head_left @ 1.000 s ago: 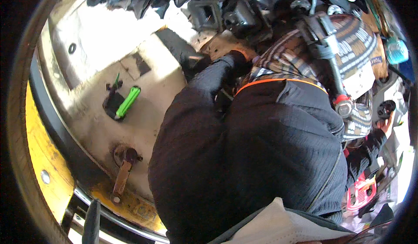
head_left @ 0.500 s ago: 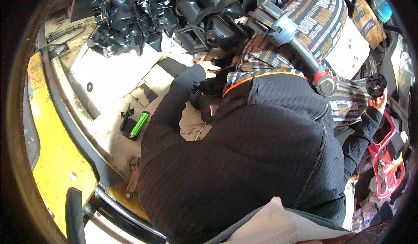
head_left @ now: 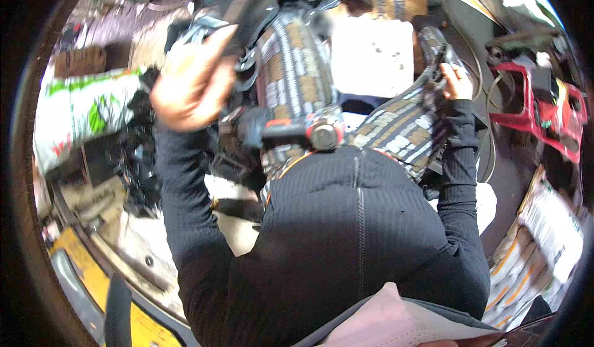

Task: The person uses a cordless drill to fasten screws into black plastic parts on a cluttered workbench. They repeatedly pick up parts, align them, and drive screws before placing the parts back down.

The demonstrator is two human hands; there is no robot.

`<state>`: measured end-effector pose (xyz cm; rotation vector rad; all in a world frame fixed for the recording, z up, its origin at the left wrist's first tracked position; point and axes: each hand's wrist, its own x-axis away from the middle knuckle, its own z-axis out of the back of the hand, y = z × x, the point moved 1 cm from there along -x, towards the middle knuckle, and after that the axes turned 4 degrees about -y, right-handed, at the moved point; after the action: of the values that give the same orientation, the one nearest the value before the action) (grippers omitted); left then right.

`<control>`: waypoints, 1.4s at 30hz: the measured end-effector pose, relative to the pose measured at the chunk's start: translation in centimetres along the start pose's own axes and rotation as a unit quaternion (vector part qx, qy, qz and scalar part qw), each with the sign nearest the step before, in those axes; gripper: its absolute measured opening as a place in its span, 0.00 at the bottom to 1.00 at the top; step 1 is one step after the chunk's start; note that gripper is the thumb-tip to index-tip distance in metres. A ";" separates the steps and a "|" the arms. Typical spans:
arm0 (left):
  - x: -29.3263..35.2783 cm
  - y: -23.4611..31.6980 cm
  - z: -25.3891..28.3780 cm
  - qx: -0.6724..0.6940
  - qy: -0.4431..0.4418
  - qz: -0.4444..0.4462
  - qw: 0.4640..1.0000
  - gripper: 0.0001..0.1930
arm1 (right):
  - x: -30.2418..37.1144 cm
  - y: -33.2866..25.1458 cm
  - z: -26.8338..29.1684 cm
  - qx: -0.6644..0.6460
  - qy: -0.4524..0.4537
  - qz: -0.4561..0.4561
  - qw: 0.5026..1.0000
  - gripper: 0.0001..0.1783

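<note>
A thin-looking black part (head_left: pixel 441 59) pinched in the right hand's (head_left: pixel 456 82) fingers could drop if that hold slips; the blurred left hand's (head_left: pixel 193 82) grip I cannot tell.

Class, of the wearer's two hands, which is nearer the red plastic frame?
The right hand, with the red plastic frame to its right; the blurred left hand is further left, beyond the power tool.

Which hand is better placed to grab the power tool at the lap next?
Left, probably: the left hand, though blurred, is nearer the power tool; the right hand is farther off, seemingly holding a dark part.
</note>
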<state>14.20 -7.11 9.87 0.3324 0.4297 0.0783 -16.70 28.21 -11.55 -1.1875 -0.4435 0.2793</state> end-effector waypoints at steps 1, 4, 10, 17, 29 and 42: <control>-2.8 -0.2 -3.0 -0.001 -0.025 -0.099 0.995 0.24 | 0.2 -1.3 0.0 -0.017 -0.017 -0.022 0.999 0.12; -7.2 -0.2 -16.0 -0.065 -0.072 -0.239 0.966 0.24 | 0.7 -2.1 -0.1 -0.007 0.006 0.124 0.992 0.17; -3.6 0.7 -30.4 -0.116 -0.347 -0.327 0.871 0.19 | 2.4 -3.8 -1.0 0.264 0.009 0.234 0.936 0.31; -3.6 0.7 -23.1 -0.063 -0.452 -0.142 0.879 0.28 | -0.6 -2.6 -9.1 0.402 -0.133 0.353 0.834 0.26; 3.1 0.8 -11.2 0.153 -0.430 0.040 0.889 0.33 | -2.4 -1.1 -10.9 0.426 -0.287 0.254 0.819 0.23; 2.5 0.5 -13.6 0.405 -0.358 0.255 0.802 0.35 | -1.2 0.7 -7.3 -0.579 -0.221 -0.173 0.766 0.22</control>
<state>10.73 -2.23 -2.64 1.2787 -0.4342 0.2859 -14.29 21.90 -14.66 -2.2138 -1.3636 -0.0946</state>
